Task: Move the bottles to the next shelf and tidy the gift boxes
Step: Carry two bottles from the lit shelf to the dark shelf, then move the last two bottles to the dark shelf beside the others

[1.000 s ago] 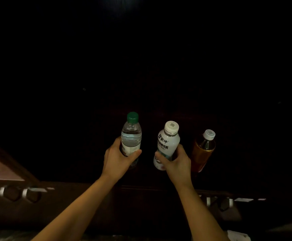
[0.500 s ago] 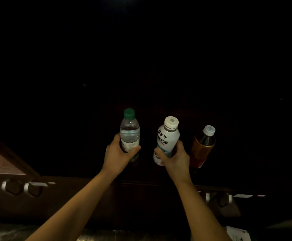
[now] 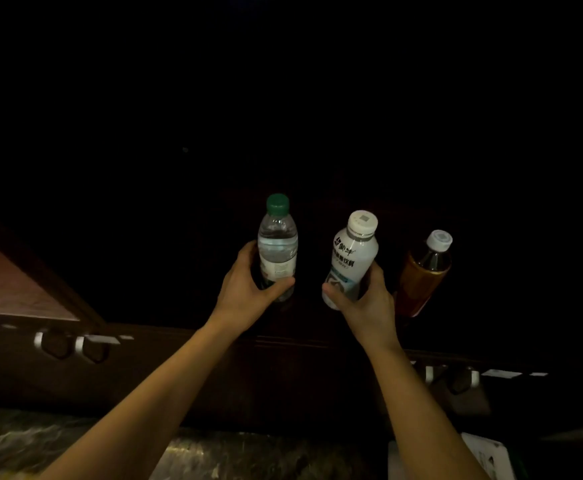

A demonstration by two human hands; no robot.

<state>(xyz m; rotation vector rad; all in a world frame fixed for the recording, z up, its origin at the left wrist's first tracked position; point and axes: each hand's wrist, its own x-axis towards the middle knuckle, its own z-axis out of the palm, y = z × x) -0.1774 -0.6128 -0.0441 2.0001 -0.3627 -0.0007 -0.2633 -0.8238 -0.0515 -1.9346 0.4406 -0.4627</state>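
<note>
Head view, dim light. Left hand (image 3: 245, 292) is wrapped round the lower body of a clear water bottle (image 3: 277, 244) (green cap), held upright. Right hand (image 3: 369, 303) is clamped on a white drink bottle (image 3: 350, 261), tilted slightly rightward. Just right of the right hand stands an amber tea bottle (image 3: 421, 275) with a white cap, leaning, ungripped. Below both wrists runs a dark wooden shelf edge (image 3: 283, 341); gift boxes cannot be made out.
</note>
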